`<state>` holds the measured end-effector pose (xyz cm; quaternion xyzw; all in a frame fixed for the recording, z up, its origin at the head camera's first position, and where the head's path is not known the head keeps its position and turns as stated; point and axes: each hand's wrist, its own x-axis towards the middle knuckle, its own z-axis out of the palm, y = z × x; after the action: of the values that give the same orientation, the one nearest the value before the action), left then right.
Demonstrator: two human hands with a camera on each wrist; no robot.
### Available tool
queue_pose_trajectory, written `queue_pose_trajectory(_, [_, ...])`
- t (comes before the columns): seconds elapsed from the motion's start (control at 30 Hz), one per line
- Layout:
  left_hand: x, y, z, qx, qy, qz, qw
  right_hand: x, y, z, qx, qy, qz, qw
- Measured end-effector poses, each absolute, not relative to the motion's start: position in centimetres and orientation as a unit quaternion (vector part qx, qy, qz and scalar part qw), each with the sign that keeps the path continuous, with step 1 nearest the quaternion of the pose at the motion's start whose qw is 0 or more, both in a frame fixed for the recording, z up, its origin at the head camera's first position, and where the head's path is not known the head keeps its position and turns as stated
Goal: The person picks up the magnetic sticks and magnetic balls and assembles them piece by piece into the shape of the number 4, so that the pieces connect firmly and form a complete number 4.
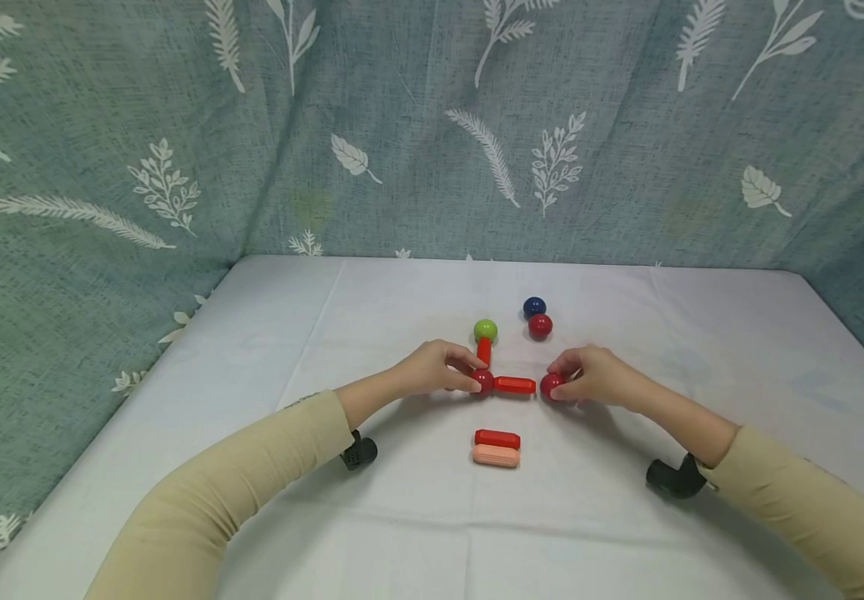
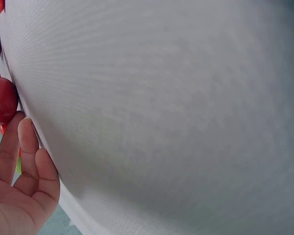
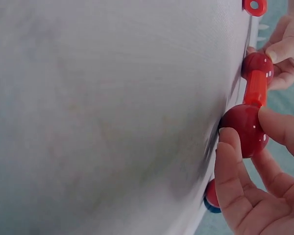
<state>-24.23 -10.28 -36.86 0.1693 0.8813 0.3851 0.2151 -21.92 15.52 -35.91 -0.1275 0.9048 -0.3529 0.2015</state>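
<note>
My left hand (image 1: pixel 437 367) pinches a red ball (image 1: pixel 482 382) at the corner of a small build. From that ball one red rod (image 1: pixel 483 352) runs back to a green ball (image 1: pixel 486 330), and another red rod (image 1: pixel 514 385) points right. At the right rod's free end, my right hand (image 1: pixel 595 379) grips a second red ball (image 1: pixel 551 386) between thumb and fingers. A narrow gap shows between ball and rod in the head view; in the right wrist view the ball (image 3: pixel 245 131) overlaps the rod's end.
A blue ball (image 1: pixel 534 307) and another red ball (image 1: pixel 540 326) lie together behind the right hand. Nearer the front, a loose red rod (image 1: pixel 497 438) lies beside a peach rod (image 1: pixel 496 455). The white-covered table (image 1: pixel 402 525) meets a leaf-patterned green curtain (image 1: pixel 402 133).
</note>
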Motion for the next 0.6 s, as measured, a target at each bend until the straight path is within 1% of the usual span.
queue_pose_trajectory(0.27, [-24.16,-10.20,-36.84,0.166,0.881,0.387,0.217,-21.70,15.17,-35.99,-0.141,0.904,-0.356,0.191])
queue_pose_trajectory(0.6, [-24.19,-10.23,-36.90,0.166,0.880,0.387,0.218,-21.63,14.88,-35.96,-0.134,0.904,-0.355,0.196])
